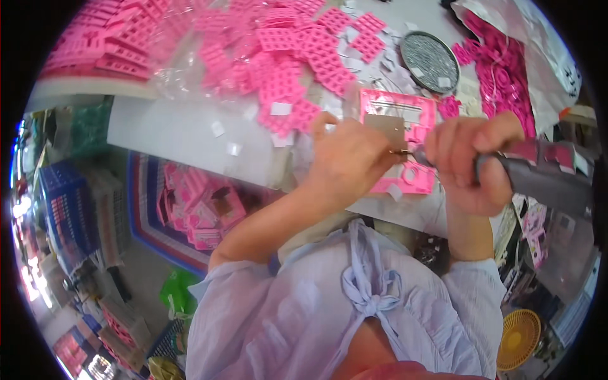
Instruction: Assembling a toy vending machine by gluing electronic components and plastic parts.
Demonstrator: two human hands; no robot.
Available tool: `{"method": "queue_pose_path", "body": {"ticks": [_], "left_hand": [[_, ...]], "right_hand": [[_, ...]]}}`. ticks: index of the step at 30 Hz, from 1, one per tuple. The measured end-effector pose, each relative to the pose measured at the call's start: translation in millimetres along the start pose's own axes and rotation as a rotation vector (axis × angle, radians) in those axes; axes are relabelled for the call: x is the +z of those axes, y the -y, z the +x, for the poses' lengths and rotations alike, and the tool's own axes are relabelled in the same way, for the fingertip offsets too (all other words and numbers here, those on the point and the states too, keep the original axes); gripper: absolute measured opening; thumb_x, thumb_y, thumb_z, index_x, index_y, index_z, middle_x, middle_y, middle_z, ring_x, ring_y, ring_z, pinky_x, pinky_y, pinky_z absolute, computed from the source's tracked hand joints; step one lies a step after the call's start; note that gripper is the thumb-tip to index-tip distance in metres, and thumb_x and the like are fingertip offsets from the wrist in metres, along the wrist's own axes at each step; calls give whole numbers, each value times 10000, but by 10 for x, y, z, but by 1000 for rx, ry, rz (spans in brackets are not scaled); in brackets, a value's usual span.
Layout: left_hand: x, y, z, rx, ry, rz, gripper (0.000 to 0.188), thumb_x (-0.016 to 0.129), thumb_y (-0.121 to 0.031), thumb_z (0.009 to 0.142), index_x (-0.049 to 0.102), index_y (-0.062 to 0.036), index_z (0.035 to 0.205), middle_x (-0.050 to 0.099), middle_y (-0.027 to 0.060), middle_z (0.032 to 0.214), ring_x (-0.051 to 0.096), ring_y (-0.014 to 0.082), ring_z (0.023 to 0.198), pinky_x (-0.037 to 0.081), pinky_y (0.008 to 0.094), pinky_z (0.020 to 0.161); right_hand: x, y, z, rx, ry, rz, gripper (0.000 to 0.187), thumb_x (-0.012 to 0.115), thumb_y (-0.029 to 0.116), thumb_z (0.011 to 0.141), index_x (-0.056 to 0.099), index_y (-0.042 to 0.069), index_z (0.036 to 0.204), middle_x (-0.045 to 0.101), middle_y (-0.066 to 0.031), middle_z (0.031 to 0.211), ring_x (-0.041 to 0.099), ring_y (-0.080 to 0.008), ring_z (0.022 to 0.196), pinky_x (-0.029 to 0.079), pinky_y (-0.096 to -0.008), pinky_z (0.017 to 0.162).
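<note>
Your right hand [476, 158] wraps a dark power driver [541, 180]; your left hand [351, 155] curls near its tip, holding what I cannot tell. The pink frame [428, 113] lies beneath on the tabletop [164, 136].

The left hand [352, 152] partly hides the pink panel [417, 183], the right hand [465, 158] the dark tool [544, 183].

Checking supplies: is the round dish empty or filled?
Not empty: small grey pieces are spread across the dish, with white scraps on top. Their depth can't be told.
</note>
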State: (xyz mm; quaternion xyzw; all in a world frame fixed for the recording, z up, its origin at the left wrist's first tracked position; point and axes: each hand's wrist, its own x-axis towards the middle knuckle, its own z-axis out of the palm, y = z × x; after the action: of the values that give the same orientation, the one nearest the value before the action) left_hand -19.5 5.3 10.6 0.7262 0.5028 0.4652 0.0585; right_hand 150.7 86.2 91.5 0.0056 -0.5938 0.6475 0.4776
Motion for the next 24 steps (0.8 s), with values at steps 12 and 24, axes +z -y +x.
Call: {"method": "queue_pose_path", "body": {"ticks": [12, 24], "left_hand": [[-152, -85, -297, -64, 372, 223, 314, 772, -295, 807, 737, -155, 1086, 663, -51, 1186, 581, 159, 1023, 273, 511, 995], [-146, -87, -292, -85, 369, 202, 279, 745, -292, 827, 736, -152, 1069, 663, -45, 1166, 585, 174, 1032, 282, 500, 967]], "right_hand": [[-81, -544, 24, 113, -103, -163, 149, 583, 144, 984, 502, 54, 1071, 466, -18, 609, 443, -117, 543, 466, -356, 657], [29, -918, -32, -80, -81, -567, 84, 574, 43, 951, 528, 12, 1014, 494, -40, 628, 448, -115, 541, 466, -333, 593]]}}
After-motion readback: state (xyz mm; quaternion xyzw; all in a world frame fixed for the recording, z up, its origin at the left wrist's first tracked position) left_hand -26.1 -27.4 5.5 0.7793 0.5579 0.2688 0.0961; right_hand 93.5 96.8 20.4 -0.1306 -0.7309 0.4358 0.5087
